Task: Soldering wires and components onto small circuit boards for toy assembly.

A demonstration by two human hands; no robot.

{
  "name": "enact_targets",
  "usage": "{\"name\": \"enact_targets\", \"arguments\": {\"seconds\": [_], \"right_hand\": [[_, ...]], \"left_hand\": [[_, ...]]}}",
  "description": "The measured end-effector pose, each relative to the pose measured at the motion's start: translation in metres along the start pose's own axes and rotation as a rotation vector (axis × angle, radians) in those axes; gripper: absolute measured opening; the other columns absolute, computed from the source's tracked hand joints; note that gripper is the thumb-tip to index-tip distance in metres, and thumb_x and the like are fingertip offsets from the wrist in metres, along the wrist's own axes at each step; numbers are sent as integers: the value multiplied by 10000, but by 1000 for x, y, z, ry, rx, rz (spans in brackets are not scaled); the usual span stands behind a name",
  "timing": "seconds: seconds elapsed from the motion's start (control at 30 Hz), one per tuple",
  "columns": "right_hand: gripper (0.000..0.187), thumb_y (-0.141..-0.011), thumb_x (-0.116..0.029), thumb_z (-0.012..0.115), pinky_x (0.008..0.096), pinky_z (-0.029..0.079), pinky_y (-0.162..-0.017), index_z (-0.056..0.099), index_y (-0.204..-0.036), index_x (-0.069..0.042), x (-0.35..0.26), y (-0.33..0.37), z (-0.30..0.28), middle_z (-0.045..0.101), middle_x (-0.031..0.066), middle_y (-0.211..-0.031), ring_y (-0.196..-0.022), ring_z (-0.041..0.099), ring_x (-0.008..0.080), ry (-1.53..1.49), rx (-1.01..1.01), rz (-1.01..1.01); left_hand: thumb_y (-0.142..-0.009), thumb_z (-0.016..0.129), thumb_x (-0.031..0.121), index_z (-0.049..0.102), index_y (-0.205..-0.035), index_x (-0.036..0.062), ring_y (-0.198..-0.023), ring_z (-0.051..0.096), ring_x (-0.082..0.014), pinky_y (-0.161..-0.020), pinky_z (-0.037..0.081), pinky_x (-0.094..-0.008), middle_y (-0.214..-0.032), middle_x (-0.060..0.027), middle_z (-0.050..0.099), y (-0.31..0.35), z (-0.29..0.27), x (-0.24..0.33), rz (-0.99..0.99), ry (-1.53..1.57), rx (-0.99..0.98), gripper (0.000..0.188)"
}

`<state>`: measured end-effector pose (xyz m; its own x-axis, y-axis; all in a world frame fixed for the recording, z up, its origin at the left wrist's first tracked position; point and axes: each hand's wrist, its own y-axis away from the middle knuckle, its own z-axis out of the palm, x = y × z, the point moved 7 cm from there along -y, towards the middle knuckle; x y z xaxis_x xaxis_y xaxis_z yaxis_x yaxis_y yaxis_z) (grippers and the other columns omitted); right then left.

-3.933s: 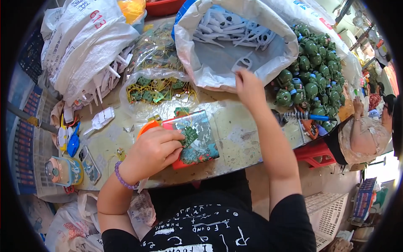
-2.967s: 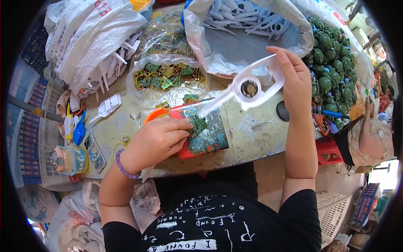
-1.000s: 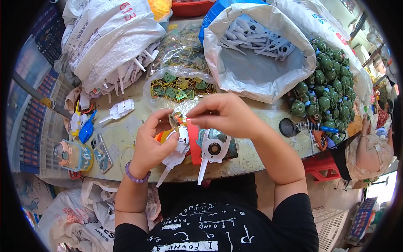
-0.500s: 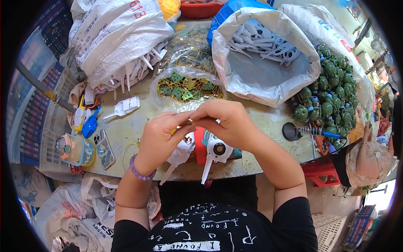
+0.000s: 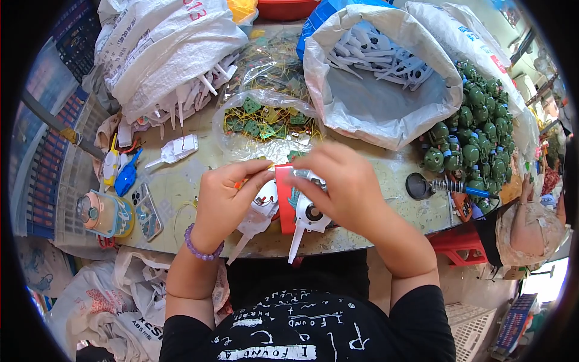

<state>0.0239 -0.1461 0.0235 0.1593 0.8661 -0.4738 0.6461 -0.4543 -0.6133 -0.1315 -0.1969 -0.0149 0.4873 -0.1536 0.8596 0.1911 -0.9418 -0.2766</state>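
Note:
My left hand (image 5: 226, 193) has thumb and forefinger pinched together; what they hold is too small to make out, though a bit of orange shows beneath the fingers. Below it lies a white plastic housing (image 5: 258, 218) with a narrow handle and thin wires inside. My right hand (image 5: 345, 184), partly blurred, has its fingers curled together over a red band (image 5: 286, 205); what they grip is unclear. Just under that hand rests another white housing (image 5: 309, 218) with a round black centre, its handle pointing towards me.
Behind my hands is a clear bag of green circuit boards (image 5: 265, 123) with yellow wires. White sacks of white plastic parts (image 5: 386, 120) flank it. At right are green round parts (image 5: 473, 133) and a blue-handled spring tool (image 5: 455, 188); at left, a phone (image 5: 146, 211) and a bottle (image 5: 105, 214).
My hands were together above the red band and have moved apart. The right moved right and towards me; the left shifted slightly left. The housings remain nearly where they were.

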Motion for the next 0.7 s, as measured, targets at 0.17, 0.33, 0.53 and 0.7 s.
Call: {"name": "enact_targets", "arguments": {"seconds": [0.17,0.33,0.53,0.7], "right_hand": [[414,-712,-390,752,372,425,-694,653,-944,-62,-3,35,28,604,74,-879,-824,560,247,297,-286,90],[359,-731,-328,747,376,417,-757,659,-965,-71,1,42,30,614,57,-902,-871,563,245,219,-343,12],[231,-765,-156,735,359,431,-781,672,-965,-60,14,30,14,650,62,-892,-854,582,248,-116,-124,81],[153,-796,-104,705,345,465,-799,679,-940,-57,21,19,21,664,85,-880,-870,604,240,-484,-57,271]], "left_hand": [[-849,684,57,663,-967,-47,-824,640,-110,-734,504,-244,-899,-85,699,5,-1,-23,-155,178,59,159],[-868,655,52,655,-985,-46,-836,637,-110,-762,499,-243,-896,-80,696,13,1,-11,-149,162,55,152],[-892,608,36,641,-1011,-39,-850,635,-115,-773,494,-246,-915,-79,691,19,9,0,-134,227,-27,144],[-892,613,60,654,-982,-41,-767,651,-99,-685,503,-231,-836,-74,705,22,15,4,-109,277,-64,142]]}}
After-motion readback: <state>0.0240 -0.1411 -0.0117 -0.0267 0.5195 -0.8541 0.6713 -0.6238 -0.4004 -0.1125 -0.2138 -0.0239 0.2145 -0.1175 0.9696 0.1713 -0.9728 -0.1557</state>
